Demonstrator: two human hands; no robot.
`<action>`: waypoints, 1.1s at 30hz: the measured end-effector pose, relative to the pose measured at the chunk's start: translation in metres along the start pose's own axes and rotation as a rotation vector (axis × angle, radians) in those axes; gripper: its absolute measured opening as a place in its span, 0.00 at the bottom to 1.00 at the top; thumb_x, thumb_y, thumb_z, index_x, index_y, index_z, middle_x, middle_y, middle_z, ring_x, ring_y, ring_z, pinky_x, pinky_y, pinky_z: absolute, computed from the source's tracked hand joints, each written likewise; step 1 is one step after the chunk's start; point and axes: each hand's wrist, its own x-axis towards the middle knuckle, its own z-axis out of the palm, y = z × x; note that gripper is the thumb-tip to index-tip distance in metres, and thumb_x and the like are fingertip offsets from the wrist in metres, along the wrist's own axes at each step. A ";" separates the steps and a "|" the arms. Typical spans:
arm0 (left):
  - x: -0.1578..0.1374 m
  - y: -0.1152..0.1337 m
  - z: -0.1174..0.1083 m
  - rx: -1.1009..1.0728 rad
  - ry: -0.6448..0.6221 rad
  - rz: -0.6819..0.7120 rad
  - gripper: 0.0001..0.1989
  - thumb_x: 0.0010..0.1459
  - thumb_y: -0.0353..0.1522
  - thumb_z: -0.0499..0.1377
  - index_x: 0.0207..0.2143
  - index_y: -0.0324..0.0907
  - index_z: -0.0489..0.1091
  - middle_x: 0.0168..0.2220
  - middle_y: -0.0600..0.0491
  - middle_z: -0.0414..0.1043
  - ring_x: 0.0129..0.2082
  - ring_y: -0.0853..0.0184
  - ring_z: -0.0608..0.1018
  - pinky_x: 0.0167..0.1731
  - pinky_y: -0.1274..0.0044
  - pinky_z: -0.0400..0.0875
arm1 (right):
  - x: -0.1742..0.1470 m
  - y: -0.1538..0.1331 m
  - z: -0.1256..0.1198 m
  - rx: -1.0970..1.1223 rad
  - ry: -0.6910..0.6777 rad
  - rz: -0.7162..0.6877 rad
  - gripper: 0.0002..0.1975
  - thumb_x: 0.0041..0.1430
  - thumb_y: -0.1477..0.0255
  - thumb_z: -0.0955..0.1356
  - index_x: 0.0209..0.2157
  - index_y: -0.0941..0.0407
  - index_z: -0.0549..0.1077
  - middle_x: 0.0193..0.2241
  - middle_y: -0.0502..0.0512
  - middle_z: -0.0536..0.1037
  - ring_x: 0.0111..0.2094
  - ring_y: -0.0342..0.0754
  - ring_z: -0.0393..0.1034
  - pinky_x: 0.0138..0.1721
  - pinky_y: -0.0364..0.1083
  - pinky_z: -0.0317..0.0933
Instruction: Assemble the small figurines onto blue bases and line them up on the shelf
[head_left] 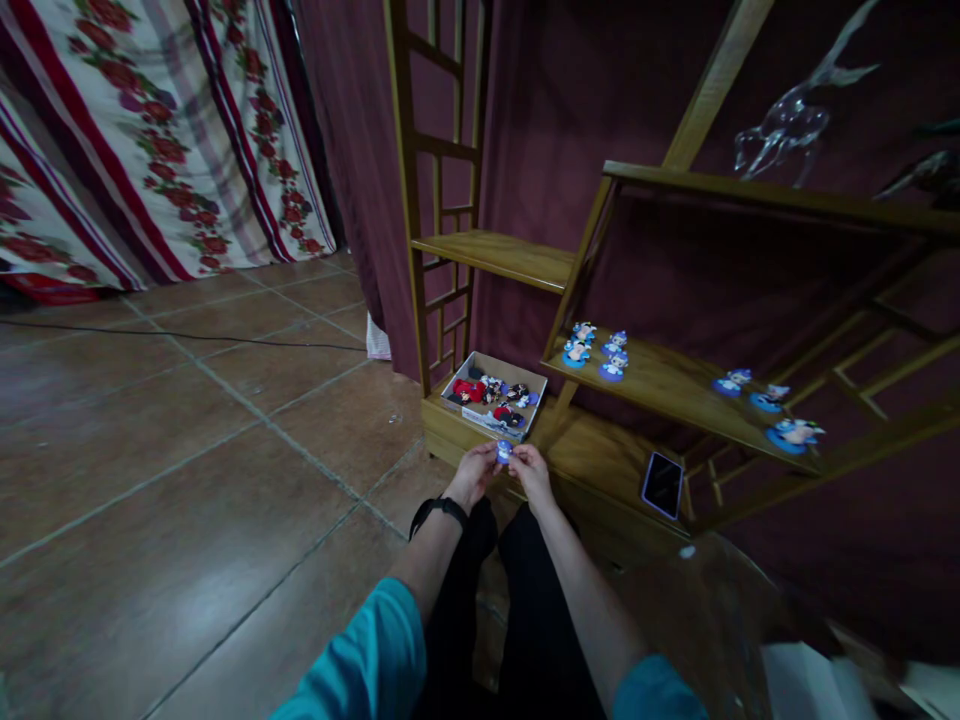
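Observation:
Between my two hands I hold a small purple-and-white figurine, low in front of the shelf unit. My left hand, with a black band on its wrist, has its fingers closed on the figurine's left side. My right hand pinches it from the right. Just beyond them sits an open cardboard box with several red, black and white figurines inside. On the middle shelf to the right, several figurines on round bases stand at the left part, and 3 more are toward the right end.
A wooden shelf unit stands against a dark red curtain. A phone lies on its lower board. High on the right is a clear glass animal figure. A black cable crosses the tiled floor at left, before a floral curtain.

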 end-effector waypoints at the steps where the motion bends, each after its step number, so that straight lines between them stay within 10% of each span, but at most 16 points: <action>1: 0.000 0.000 0.000 0.003 -0.013 -0.004 0.09 0.47 0.23 0.59 0.34 0.35 0.71 0.26 0.49 0.72 0.22 0.74 0.73 0.23 0.83 0.66 | 0.000 -0.001 0.000 -0.005 -0.004 -0.001 0.11 0.39 0.67 0.69 0.27 0.55 0.67 0.21 0.45 0.70 0.20 0.38 0.63 0.22 0.39 0.59; 33: 0.000 0.004 0.002 0.049 -0.013 -0.065 0.12 0.48 0.21 0.58 0.37 0.37 0.70 0.27 0.50 0.72 0.21 0.74 0.72 0.21 0.83 0.67 | 0.001 -0.008 -0.006 0.092 -0.017 0.161 0.13 0.37 0.64 0.70 0.27 0.57 0.72 0.18 0.48 0.72 0.18 0.40 0.63 0.21 0.41 0.61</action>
